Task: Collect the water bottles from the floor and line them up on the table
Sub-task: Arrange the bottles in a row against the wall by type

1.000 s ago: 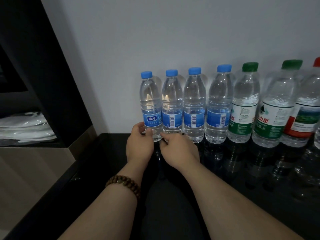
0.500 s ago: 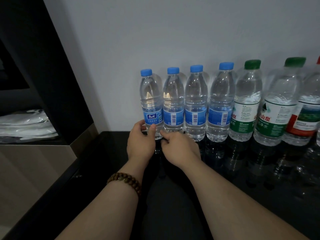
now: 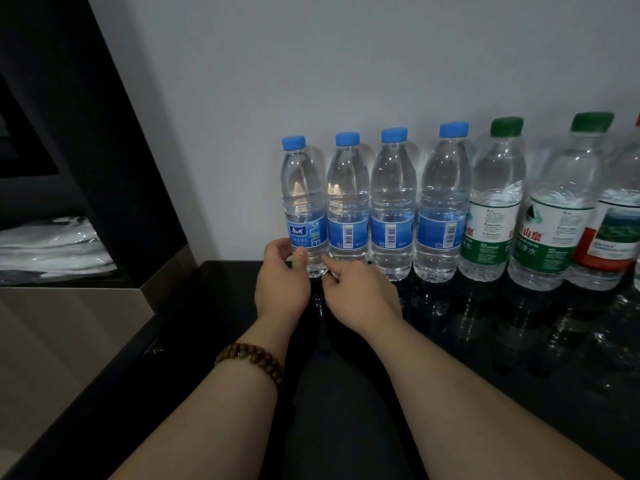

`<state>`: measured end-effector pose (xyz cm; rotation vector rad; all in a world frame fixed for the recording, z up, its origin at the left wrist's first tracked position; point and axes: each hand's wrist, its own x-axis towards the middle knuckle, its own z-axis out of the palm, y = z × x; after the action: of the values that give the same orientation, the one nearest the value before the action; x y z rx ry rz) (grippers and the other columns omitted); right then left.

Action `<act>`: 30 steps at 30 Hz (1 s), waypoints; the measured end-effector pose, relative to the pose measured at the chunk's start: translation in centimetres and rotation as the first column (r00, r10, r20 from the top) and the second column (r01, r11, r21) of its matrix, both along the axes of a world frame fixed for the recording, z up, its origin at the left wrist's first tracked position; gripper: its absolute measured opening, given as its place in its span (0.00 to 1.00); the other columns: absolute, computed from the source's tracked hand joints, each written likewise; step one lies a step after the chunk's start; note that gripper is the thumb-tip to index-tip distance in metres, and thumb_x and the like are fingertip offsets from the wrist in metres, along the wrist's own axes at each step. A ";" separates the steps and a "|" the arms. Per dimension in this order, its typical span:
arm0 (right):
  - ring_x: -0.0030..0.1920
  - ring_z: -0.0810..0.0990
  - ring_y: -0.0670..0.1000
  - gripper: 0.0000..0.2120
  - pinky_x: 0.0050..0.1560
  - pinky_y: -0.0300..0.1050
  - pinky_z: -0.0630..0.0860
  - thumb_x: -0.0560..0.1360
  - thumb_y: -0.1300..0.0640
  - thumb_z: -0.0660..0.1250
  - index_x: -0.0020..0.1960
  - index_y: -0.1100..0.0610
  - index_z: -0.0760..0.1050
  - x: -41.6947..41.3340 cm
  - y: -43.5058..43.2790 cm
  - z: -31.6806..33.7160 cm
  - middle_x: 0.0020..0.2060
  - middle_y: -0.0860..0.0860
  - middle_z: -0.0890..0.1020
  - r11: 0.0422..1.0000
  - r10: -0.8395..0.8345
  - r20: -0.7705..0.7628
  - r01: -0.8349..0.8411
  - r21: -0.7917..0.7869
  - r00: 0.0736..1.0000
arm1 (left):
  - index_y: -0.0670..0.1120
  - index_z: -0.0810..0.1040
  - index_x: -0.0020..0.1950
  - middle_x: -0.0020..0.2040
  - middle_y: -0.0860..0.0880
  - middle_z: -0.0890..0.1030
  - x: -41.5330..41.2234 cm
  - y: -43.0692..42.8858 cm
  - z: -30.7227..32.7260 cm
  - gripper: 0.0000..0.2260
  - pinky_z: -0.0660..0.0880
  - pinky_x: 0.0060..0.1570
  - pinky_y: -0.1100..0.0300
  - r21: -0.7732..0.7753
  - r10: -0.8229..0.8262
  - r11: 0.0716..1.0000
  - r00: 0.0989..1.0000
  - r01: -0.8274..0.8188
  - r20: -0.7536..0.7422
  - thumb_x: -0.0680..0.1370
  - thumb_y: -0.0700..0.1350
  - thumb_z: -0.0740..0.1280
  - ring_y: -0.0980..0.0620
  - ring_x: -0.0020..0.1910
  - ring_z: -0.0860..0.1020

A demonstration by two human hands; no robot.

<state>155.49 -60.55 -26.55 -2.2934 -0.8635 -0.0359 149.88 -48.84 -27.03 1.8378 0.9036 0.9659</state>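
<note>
A row of water bottles stands against the white wall on the glossy black table [image 3: 346, 393]. Several have blue caps; the leftmost blue-cap bottle [image 3: 304, 202] shows its label front. To the right stand two green-cap bottles [image 3: 495, 209] and a red-label bottle [image 3: 609, 237] cut by the frame edge. My left hand [image 3: 282, 282] curls around the base of the leftmost bottle, thumb on its front. My right hand [image 3: 360, 289] pinches the same bottle's base from the right, beside the second blue-cap bottle [image 3: 348, 206].
A dark cabinet [image 3: 104, 150] stands to the left, with folded white plastic bags [image 3: 52, 251] on its shelf. The table's left edge [image 3: 114, 368] runs diagonally toward me. A wooden bead bracelet [image 3: 251, 358] is on my left wrist.
The leftmost bottle has been turned so that its label front faces me more. Both hands stayed at its base, the left thumb shifting onto its front.
</note>
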 end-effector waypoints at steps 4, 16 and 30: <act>0.58 0.81 0.55 0.22 0.51 0.50 0.76 0.78 0.44 0.58 0.71 0.32 0.68 0.0 0.0 0.0 0.60 0.46 0.83 1.000 0.005 0.011 -0.005 -0.003 1.000 | 0.55 0.71 0.72 0.64 0.56 0.80 0.0 0.0 0.0 0.16 0.76 0.53 0.54 -0.012 -0.007 1.000 1.000 0.007 -0.007 0.84 0.55 0.63 0.56 0.57 0.79; 0.56 0.82 0.53 0.20 0.46 0.47 0.75 0.78 0.42 0.59 0.70 0.31 0.70 0.0 -0.1 -0.1 0.58 0.44 0.84 1.000 0.017 0.002 -0.017 0.014 1.000 | 0.55 0.71 0.76 0.66 0.55 0.81 -0.1 0.1 0.0 0.21 0.76 0.52 0.57 0.035 -0.030 0.999 0.999 0.031 -0.011 0.83 0.56 0.64 0.57 0.57 0.79; 0.54 0.82 0.54 0.22 0.46 0.48 0.75 0.78 0.42 0.58 0.71 0.32 0.69 0.1 0.0 -0.1 0.56 0.47 0.84 1.000 0.017 0.013 -0.017 0.004 1.000 | 0.59 0.74 0.64 0.46 0.66 0.75 -0.2 -0.2 0.0 0.20 0.68 0.35 0.66 0.025 0.017 1.000 1.000 -0.016 -0.019 0.75 0.60 0.74 0.68 0.43 0.74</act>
<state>155.61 -60.57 -26.62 -2.2840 -0.8880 -0.0451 149.70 -49.00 -27.03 1.8656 0.9238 0.9751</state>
